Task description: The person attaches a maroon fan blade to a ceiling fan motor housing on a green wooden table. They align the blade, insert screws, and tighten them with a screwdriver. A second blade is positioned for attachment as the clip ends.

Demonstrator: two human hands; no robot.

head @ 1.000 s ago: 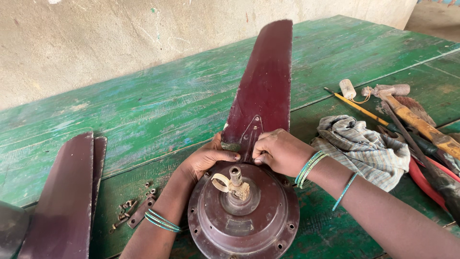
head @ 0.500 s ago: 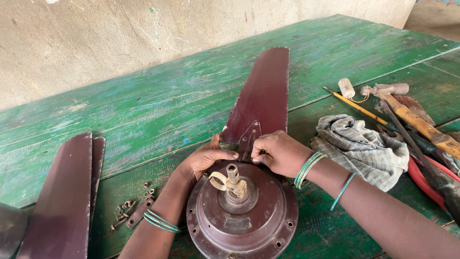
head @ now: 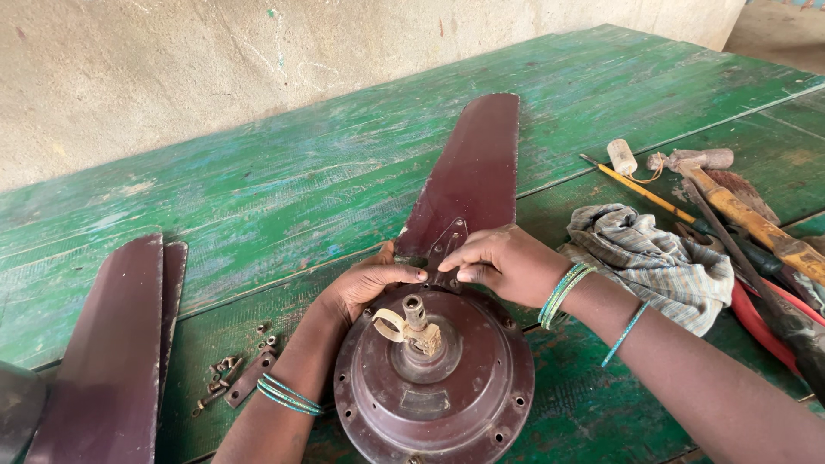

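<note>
Dark red metal fan blade (head: 473,176) lies on the green wooden bench (head: 258,189), pointing away from the person and a little to the right. Its near end, with a metal bracket (head: 447,245), meets the round brown fan motor (head: 434,382). Both hands sit at that joint: left hand (head: 365,283) pinches the blade's edge, right hand (head: 507,262) presses curled fingers on the bracket. Both are equally near.

Maroon fan blade (head: 474,176), green table (head: 258,189) (worn), striped grey cloth (head: 662,262).

We saw soft, even daylight; shadows under the hands (head: 430,271) stayed faint, the desk (head: 258,189) showed no glare, and everything looked sharp.
</note>
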